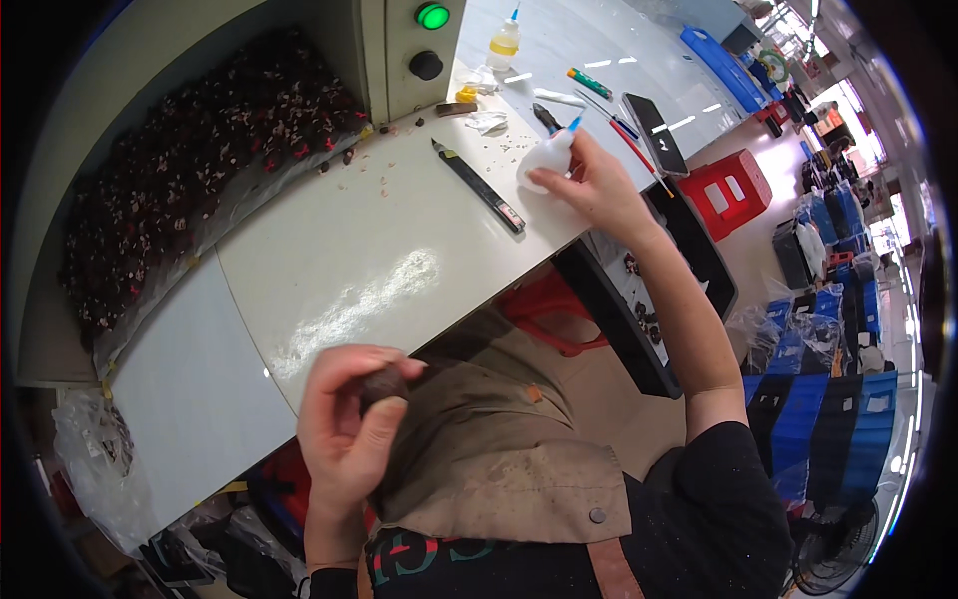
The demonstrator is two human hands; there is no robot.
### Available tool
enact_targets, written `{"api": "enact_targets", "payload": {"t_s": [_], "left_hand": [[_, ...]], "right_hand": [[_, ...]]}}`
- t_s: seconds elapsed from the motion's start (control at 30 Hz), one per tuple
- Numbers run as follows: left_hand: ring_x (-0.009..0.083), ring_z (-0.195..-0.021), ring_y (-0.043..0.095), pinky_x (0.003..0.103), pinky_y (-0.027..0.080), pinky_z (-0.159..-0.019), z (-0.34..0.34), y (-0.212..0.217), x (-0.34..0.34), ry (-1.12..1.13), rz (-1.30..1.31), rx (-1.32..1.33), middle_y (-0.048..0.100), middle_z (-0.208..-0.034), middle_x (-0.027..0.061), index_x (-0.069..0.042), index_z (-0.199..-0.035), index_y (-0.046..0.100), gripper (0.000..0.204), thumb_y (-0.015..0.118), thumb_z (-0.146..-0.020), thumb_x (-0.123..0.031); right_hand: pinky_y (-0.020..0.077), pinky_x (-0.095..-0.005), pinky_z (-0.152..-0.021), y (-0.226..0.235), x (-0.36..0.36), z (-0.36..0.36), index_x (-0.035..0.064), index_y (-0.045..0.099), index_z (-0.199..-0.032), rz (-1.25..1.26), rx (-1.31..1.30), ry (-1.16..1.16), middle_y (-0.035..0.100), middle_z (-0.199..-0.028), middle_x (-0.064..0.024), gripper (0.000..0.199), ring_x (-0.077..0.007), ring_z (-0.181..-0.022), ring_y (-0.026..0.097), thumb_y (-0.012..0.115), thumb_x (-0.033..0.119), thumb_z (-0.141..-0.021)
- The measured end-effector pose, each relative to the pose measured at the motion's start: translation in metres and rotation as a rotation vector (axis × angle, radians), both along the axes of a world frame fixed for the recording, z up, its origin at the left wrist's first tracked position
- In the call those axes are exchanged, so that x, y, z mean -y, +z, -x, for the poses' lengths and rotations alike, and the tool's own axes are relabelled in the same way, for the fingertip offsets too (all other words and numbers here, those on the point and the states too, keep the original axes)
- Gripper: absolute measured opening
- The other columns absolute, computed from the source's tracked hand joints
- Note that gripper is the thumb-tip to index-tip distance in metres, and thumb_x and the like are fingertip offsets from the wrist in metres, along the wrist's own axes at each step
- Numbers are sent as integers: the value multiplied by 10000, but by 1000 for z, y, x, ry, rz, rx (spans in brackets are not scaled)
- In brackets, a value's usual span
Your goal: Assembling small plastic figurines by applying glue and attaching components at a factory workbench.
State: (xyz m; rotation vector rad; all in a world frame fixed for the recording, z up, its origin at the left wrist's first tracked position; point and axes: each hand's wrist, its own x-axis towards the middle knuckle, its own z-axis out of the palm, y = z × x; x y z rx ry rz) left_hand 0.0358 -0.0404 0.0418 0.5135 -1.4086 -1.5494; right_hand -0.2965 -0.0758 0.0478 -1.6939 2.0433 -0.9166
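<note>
My left hand (344, 424) is curled around a small dark brown piece (384, 384), held between thumb and fingers above the table's near edge. Fingers partly hide it, so I cannot tell its kind. At the right end of the table, my right hand (599, 190) grips a white squeeze bottle (544, 160) with a blue tip, thumb and fingers wrapped round its side. A dark, slim cutter knife (479, 188) lies left of that bottle. Behind the bottle sits a black-handled tool (546, 118), partly hidden.
Dark scraps heap (220, 140) under the hood at left; a green-lit button (432, 15) is on its post. A yellow-liquid bottle (504, 48), phone (654, 130) and red thin-handled tool (639, 155) lie far right. A black drawer (619, 319) juts out below my right forearm.
</note>
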Motion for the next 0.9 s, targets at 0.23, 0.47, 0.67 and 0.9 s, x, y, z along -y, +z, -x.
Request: {"api": "enact_targets", "payload": {"t_s": [0.23, 0.47, 0.67, 0.9], "left_hand": [[180, -963, 582, 287, 442, -860, 1, -17, 16, 216, 34, 128, 525, -1058, 95, -3, -1120, 488, 264, 552, -865, 15], [169, -981, 579, 291, 432, -895, 3, -30, 21, 262, -49, 154, 528, -1094, 85, -5, -1128, 486, 258, 556, -879, -3], [162, -976, 580, 285, 435, -893, -5, -23, 26, 270, -48, 146, 528, -1088, 80, -6, -1128, 486, 254, 550, -882, -1], [153, -968, 578, 280, 440, -885, -9, -15, 37, 276, -119, 126, 528, -1080, 72, -8, -1125, 486, 246, 548, -887, -6]], "right_hand": [[453, -262, -733, -4, 0, 10, 42, 516, -1098, 66, 75, 92, 591, -924, -58, 374, -118, -812, 554, 643, 287, -846], [456, -274, -761, 17, 39, 99, 23, 608, -1031, 247, -239, -119, 622, -909, -79, 214, -170, -826, 582, 525, 180, -911], [469, -356, -791, 4, 102, 158, 27, 640, -1012, 133, -547, -120, 642, -988, -151, 218, -286, -891, 609, 560, 149, -850], [464, -381, -828, -6, 135, 168, 27, 630, -1041, -108, -755, -182, 633, -996, -184, 246, -321, -925, 595, 532, 127, -839]]}}
